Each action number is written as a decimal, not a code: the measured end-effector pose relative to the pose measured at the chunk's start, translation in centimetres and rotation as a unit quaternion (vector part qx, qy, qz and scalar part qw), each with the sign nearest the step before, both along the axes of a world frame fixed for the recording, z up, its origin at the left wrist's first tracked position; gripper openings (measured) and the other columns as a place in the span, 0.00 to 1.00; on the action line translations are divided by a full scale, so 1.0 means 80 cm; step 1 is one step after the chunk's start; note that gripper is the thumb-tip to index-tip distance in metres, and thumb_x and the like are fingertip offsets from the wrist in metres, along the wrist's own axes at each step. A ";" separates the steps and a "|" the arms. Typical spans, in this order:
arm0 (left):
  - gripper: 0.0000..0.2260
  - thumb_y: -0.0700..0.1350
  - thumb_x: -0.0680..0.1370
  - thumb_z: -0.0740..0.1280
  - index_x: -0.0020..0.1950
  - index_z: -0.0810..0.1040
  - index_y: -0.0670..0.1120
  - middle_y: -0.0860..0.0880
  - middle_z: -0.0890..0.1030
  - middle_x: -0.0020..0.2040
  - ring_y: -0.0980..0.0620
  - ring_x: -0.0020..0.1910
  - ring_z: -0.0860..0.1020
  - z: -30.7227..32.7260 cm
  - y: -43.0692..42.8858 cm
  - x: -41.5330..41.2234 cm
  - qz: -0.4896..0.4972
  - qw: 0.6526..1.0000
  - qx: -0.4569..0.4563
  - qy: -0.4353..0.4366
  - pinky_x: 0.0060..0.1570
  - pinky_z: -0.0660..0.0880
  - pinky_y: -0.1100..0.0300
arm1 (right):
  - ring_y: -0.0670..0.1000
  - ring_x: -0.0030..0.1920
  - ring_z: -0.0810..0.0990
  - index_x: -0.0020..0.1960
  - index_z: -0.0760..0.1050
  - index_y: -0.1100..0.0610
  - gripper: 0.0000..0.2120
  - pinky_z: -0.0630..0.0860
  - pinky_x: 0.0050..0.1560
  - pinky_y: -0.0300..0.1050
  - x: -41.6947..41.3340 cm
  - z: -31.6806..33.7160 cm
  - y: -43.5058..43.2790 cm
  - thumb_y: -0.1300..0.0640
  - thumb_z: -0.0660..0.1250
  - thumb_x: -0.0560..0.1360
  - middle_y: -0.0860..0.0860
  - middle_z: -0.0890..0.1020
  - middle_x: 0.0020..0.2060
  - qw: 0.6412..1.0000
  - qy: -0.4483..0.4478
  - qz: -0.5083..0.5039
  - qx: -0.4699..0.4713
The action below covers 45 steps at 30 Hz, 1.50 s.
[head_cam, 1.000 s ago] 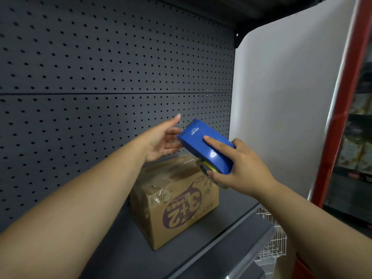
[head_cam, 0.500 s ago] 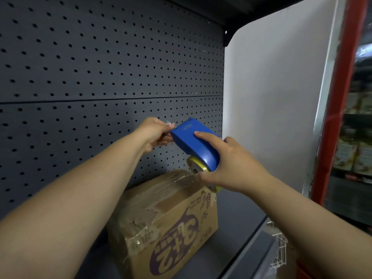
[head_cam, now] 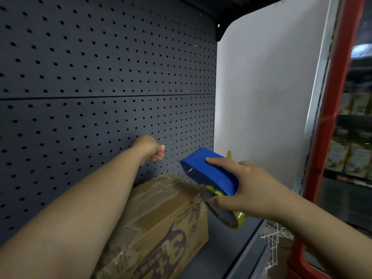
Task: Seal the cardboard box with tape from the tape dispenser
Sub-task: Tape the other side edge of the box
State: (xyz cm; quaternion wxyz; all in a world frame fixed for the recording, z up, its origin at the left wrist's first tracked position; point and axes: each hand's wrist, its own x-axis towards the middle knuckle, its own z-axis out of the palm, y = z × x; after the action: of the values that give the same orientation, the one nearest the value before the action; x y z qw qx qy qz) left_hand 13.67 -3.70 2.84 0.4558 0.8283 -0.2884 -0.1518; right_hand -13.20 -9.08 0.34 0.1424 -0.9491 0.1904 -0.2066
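Note:
A brown cardboard box (head_cam: 161, 214) with purple print lies on a dark shelf, its top striped with old clear tape. My right hand (head_cam: 239, 188) grips a blue tape dispenser (head_cam: 209, 172) with a yellow-rimmed roll (head_cam: 231, 218) just above the box's right top edge. My left hand (head_cam: 150, 149) is up and to the left of the dispenser, fingers pinched on the end of a clear tape strip (head_cam: 173, 162) that is barely visible between hand and dispenser.
A dark pegboard wall (head_cam: 100, 87) stands right behind the box. A white side panel (head_cam: 261, 97) closes the shelf on the right, with a red frame (head_cam: 332, 137) beyond it. A white wire basket (head_cam: 271, 244) hangs below the shelf edge (head_cam: 247, 250).
My left hand pinched at the dispenser's front and has pulled away to the left. My right hand has carried the dispenser right and down toward the box's edge.

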 end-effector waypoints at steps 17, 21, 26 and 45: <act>0.18 0.45 0.77 0.64 0.63 0.74 0.36 0.39 0.76 0.63 0.42 0.62 0.75 -0.074 -0.038 0.025 0.007 0.962 0.247 -0.117 0.62 0.71 0.54 | 0.51 0.47 0.76 0.69 0.55 0.31 0.37 0.76 0.50 0.45 0.029 -0.015 -0.012 0.36 0.68 0.64 0.49 0.71 0.49 0.998 0.061 -0.007 0.011; 0.07 0.43 0.78 0.60 0.43 0.73 0.42 0.43 0.74 0.44 0.48 0.43 0.73 -0.077 -0.041 0.022 -0.017 0.954 0.260 -0.147 0.42 0.69 0.57 | 0.51 0.48 0.75 0.69 0.55 0.32 0.37 0.75 0.49 0.44 0.028 -0.014 -0.011 0.36 0.68 0.64 0.48 0.71 0.49 0.998 0.068 -0.010 0.017; 0.09 0.44 0.78 0.63 0.53 0.77 0.41 0.45 0.80 0.52 0.47 0.53 0.77 -0.075 -0.036 0.015 -0.078 0.921 0.226 -0.306 0.49 0.72 0.58 | 0.52 0.49 0.75 0.69 0.57 0.32 0.37 0.76 0.51 0.46 0.027 -0.015 -0.015 0.36 0.69 0.64 0.49 0.72 0.51 0.997 0.063 -0.014 0.035; 0.18 0.54 0.81 0.49 0.64 0.72 0.52 0.49 0.75 0.63 0.51 0.61 0.73 -0.088 0.002 -0.005 -0.240 0.887 0.290 -0.268 0.60 0.68 0.56 | 0.53 0.50 0.76 0.70 0.56 0.34 0.37 0.76 0.51 0.46 0.022 -0.021 -0.017 0.37 0.68 0.65 0.51 0.72 0.53 0.997 0.063 -0.003 0.042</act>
State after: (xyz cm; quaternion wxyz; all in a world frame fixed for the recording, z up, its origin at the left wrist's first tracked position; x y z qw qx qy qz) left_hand 13.26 -3.51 -4.17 0.0497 0.8383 -0.5326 -0.1056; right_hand -11.43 -10.48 -1.33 0.1695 -0.9528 0.2102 -0.1391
